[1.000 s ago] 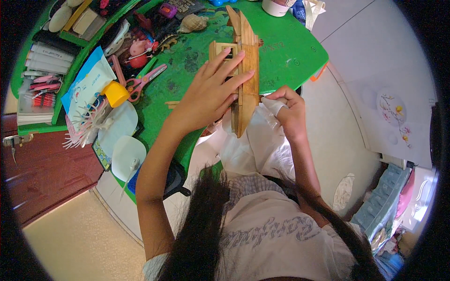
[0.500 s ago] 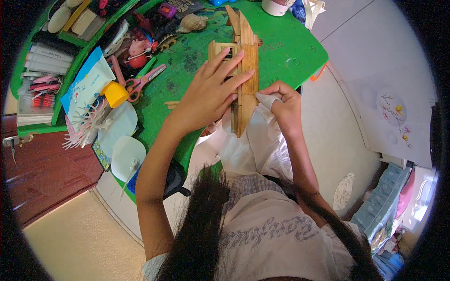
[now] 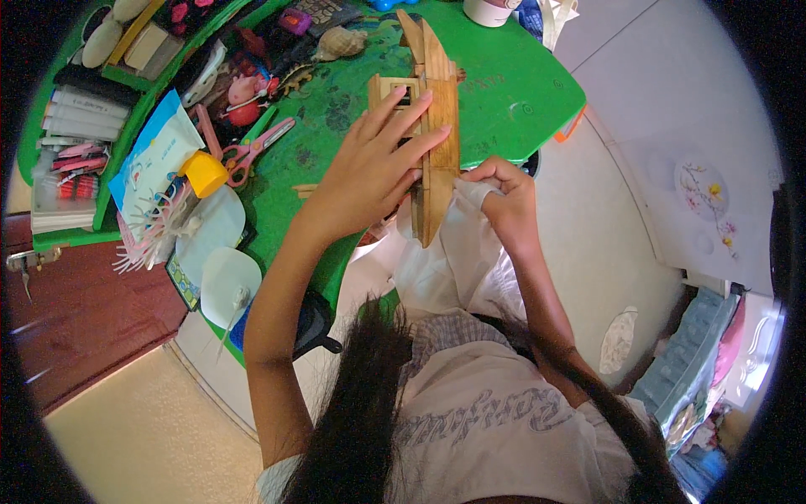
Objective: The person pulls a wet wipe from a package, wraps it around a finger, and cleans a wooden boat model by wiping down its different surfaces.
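Note:
A wooden model boat (image 3: 442, 155) lies lengthwise over the edge of the green table, its pointed end toward me. My left hand (image 3: 357, 172) holds it from the left, fingers spread across its cabin and hull. At the hull's right edge, near the pointed end, my right hand (image 3: 510, 206) pinches a thin white cloth or wipe (image 3: 474, 195) between thumb and fingers. The cloth touches the wood there. White, sheer material hangs below the boat over my lap, and I cannot tell whether it is all one piece. My left palm hides part of the cabin.
Pink scissors (image 3: 259, 149), a yellow cup-like piece (image 3: 203, 174) and a blue-white packet (image 3: 158, 155) lie left on the green table (image 3: 512, 92). A seashell (image 3: 340, 44) sits farther back. A white tub (image 3: 489, 10) stands at the far edge.
My right hand has shifted slightly, and more of the white cloth shows along the hull's edge. My left hand keeps its place on the boat.

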{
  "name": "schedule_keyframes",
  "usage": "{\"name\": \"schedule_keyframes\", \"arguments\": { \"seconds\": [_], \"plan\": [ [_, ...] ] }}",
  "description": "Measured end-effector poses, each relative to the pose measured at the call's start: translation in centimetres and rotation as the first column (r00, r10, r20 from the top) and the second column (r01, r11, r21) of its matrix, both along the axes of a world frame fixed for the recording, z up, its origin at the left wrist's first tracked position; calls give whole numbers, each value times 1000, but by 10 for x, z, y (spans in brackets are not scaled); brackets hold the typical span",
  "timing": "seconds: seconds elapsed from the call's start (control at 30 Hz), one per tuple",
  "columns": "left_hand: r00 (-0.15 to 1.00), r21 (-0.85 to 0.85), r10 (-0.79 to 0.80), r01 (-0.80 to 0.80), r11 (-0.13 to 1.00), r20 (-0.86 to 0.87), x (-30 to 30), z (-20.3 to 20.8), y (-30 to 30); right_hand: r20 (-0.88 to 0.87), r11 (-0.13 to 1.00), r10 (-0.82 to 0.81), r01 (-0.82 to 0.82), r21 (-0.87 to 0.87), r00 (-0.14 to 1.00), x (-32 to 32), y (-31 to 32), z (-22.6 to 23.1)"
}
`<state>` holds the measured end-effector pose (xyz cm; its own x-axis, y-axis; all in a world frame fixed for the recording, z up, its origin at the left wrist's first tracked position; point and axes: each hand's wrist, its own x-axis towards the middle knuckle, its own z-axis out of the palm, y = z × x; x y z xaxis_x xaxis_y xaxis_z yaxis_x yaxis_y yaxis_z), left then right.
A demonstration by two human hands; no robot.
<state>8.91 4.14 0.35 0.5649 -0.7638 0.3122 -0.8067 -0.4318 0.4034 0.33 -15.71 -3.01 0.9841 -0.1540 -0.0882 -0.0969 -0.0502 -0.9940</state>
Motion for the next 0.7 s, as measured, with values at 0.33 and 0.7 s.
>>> {"name": "schedule_keyframes", "arguments": {
  "seconds": [0.33, 0.7],
  "plan": [
    [1000, -8, -5, 5, 1000, -13, 0, 0, -1, 33, 1000, -23, 23, 14, 999, 11, 0, 2],
    [999, -3, 3, -3, 1000, 32, 0, 0, -1, 37, 998, 4, -2, -64, 999, -5, -1, -3]
  ]
}}
